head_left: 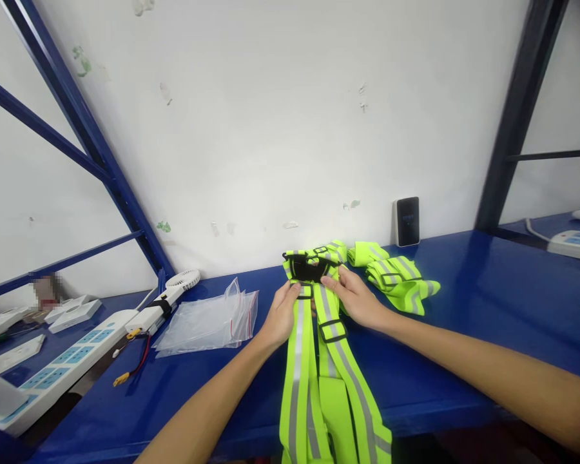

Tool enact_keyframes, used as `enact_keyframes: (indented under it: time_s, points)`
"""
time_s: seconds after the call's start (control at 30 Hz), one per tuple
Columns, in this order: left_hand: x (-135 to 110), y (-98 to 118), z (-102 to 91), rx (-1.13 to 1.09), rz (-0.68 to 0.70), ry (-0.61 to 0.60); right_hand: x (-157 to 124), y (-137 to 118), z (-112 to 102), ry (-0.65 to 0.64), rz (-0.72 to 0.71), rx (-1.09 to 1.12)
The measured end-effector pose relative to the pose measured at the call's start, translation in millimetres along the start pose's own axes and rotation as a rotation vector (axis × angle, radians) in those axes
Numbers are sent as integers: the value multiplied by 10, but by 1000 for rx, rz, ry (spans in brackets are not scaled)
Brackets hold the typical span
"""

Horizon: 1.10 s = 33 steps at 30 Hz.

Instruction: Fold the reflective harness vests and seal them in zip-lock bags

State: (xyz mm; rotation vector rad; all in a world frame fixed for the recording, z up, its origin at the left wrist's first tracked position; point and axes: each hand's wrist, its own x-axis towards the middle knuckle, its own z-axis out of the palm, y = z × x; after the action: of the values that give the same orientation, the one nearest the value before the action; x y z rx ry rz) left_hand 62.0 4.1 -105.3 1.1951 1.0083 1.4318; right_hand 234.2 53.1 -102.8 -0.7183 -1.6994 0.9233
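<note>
1. One vest (314,361), yellow-green with grey reflective stripes, is held at its top end, where a black band crosses it. That end rests on the blue shelf (488,303). Its long straps run from the grip toward the person and hang over the near edge.
2. The left hand (283,314) is clamped on the vest's left strap, thumb on top and fingers curled under. The forearm reaches in from the lower left.
3. The right hand (355,299) pinches the right strap, just across from the left hand, with the wrist straight and the arm stretched out.
4. A pile of folded vests (399,277) lies just right of the grip. At least two bundles show, but the exact count is unclear.
5. A stack of clear bags (207,319) with red seal lines lies left of the grip.
6. Farther left are one white fan (181,281) and one long power strip (62,367).
7. One black device (406,221) leans on the wall behind and to the right of the grip; its faint blue screen marks are too small to read.
</note>
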Motion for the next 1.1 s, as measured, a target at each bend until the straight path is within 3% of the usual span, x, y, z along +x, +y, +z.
enact_keyframes:
  time_s: [0.13,0.27,0.53,0.8,0.97,1.1]
  points:
    - [27,2,-64,-93,-16,-143,-8,-82,-11,-32,37,75]
    - [44,29,-88,-176,-7,-114,0,-139,-45,-35,-9,31]
    - [55,10,-87,-126,35,-140,13,-103,-61,-22,-107,-42]
    - [7,41,-1,-166,-53,-81,40,-166,-81,-161,-36,194]
    - [5,48,9,-167,-90,-51,50,-124,-59,-297,195,436]
    - [16,52,12,-115,-104,-21,60,-87,-33,-247,428,635]
